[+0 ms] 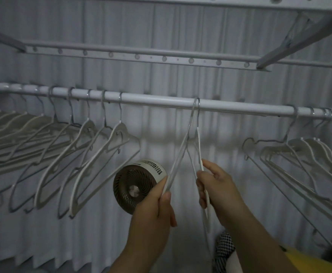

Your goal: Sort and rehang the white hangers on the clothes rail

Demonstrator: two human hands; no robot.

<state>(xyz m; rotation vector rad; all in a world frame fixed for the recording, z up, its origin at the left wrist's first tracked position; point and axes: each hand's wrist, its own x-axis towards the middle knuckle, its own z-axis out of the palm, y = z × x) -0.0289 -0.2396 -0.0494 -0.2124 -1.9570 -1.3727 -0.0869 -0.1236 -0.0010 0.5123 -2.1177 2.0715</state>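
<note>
Rail: white clothes rail (161, 100) runs left to right across the view, dipping slightly toward the right.
Middle pair: two hooks sit side by side on the rail, both hangers turned edge-on to the camera.
Left hanger (178, 154): it slants from its hook down and to the left, straight into the left hand.
Right hanger (199, 152): it drops almost straight down from its hook, its lower loop showing below the right hand.
Left hand (157, 209): thumb and fingers closed in a pinch on the left hanger's thin arm.
Right hand (218, 188): fingers curled round the right hanger's arm, index finger lying along it.
Left bunch (78, 154): a row of hangers on the rail, lower ends swept toward the lower left.
Right bunch (299, 154): packed close, arms reaching toward the lower right.
Fan (137, 182): small and round, behind the left hand; dark marks on its casing, too small to read.
</note>
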